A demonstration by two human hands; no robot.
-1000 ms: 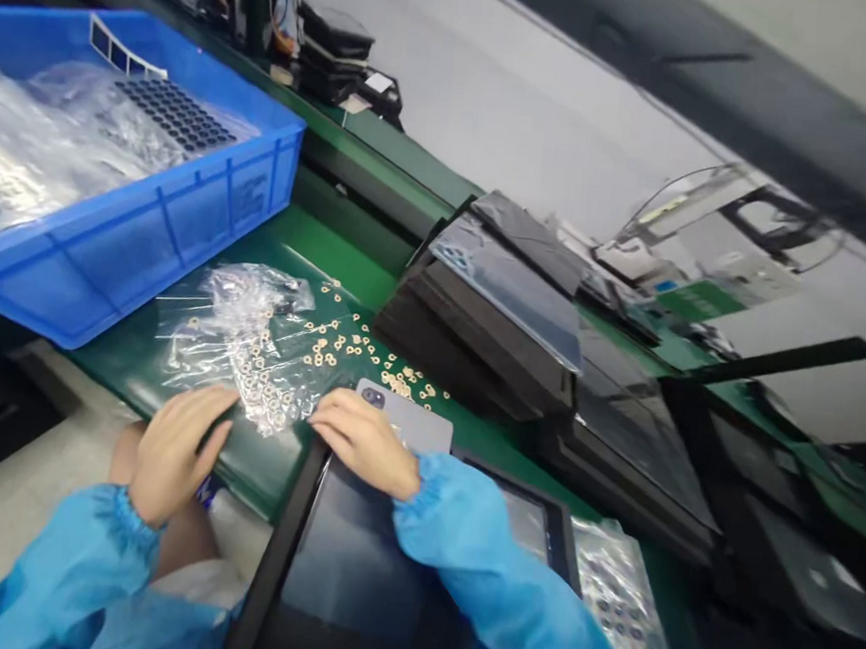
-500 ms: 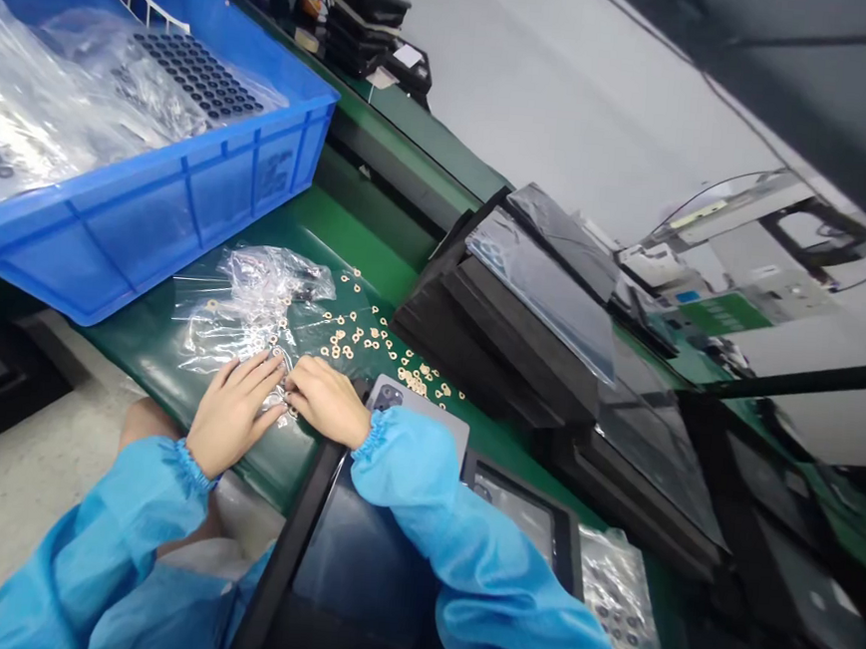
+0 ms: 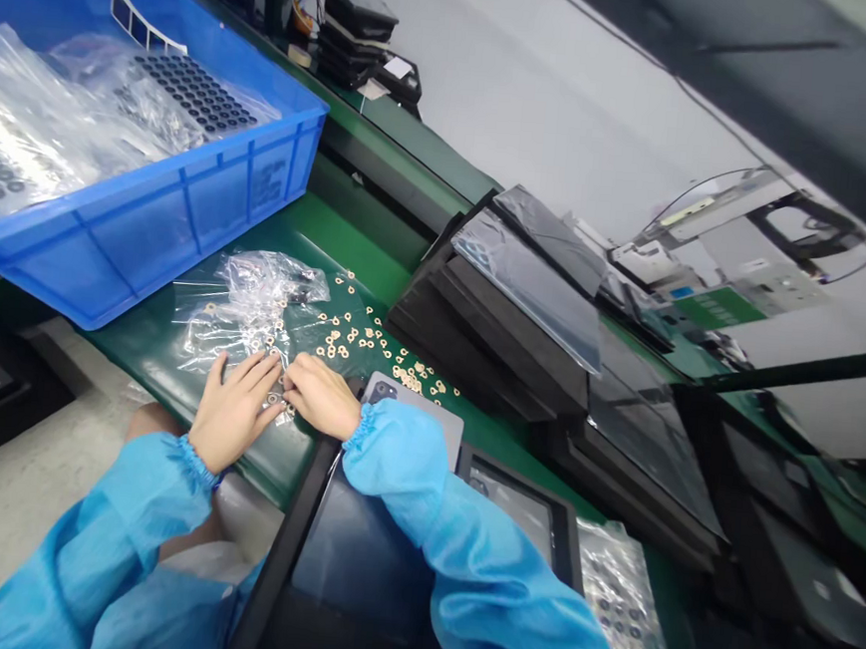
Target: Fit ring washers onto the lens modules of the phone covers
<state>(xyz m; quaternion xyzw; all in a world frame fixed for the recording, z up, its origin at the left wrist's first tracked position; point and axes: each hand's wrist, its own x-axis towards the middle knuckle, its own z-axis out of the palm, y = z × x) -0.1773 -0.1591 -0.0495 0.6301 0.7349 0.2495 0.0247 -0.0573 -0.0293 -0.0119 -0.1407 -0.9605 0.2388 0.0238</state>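
Clear plastic bag (image 3: 260, 291): lies crumpled on the green tabletop (image 3: 276, 467), directly beyond the fingertips; its length runs from the hands away from the person, towards the blue bin (image 3: 211, 187). Small ring-shaped parts (image 3: 272, 399) show at its near end, between the two hands. Left hand is the nearer to the bag, its fingers overlapping the near end; right hand comes in from the other side, at the bag's right edge.

Left hand (image 3: 235, 411): palm down, fingers extended and slightly spread, thumb out towards the right hand, resting over plastic and parts. Right hand (image 3: 322, 396): fingers curled together, tips at the ring-shaped parts and close beside the left hand. Cannot tell whether the right fingertips pinch a part; they hide it.

Loose tan pieces (image 3: 408, 375) lie scattered to the right of the bag. Grey panel (image 3: 433, 417) sits just beyond the right wrist.
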